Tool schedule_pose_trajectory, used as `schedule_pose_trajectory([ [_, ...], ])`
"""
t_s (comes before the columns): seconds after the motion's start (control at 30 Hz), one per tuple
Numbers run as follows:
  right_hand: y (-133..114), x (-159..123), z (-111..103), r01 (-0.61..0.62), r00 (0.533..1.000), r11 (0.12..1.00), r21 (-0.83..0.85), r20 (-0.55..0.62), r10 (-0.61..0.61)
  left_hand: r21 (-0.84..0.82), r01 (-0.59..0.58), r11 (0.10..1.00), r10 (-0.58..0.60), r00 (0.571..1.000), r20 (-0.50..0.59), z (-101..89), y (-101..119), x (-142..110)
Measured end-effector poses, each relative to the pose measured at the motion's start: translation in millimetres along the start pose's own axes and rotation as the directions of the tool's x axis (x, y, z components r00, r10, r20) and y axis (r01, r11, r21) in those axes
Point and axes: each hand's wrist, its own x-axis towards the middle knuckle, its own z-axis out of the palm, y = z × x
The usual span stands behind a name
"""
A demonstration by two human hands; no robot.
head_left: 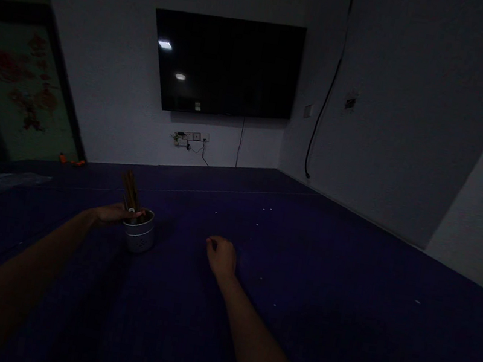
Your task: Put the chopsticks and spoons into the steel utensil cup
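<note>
Steadying brown sticks (131,189) well took our left hand (111,213) closed low—right hand (223,256) curled shut, nothing visible inside.

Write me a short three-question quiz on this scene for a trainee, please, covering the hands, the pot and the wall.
1. Fill in the blank, with "above" or "below": the black screen hangs ____ the wall sockets.

2. What stands in the pot?
A) White flowers
B) Brown sticks
C) Metal spoons

3. True or false: the left hand is at the pot's rim, while the right hand is apart from the pot.

Key: 1. above; 2. B; 3. true
</note>
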Motion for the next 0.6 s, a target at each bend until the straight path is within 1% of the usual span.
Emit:
schedule_pose_trajectory([
  [0.23,0,0,1,-0.019,1.0,1.0,0.003,0.004,0.019,-0.117,-0.007,0.993,0.007,1.0,-0.001,-4.6,-2,5],
  [0.33,0,-1,0,-0.019,1.0,1.0,0.003,0.007,0.019,-0.196,-0.001,0.981,0.006,1.0,0.024,-6.4,2,5],
  [0.43,0,-1,0,-0.015,1.0,1.0,0.004,0.008,0.015,-0.239,-0.018,0.971,0.026,0.999,0.03,-10.5,7,4],
  [0.53,0,-1,-1,-0.009,1.0,1.0,-0.001,0.004,0.009,-0.256,-0.064,0.964,0.061,0.998,-0.019,-18.1,10,4],
  [0.6,0,-1,-1,-0.009,1.0,1.0,-0.007,0.002,0.009,-0.244,-0.129,0.961,0.097,0.985,-0.142,-24.1,11,6],
])
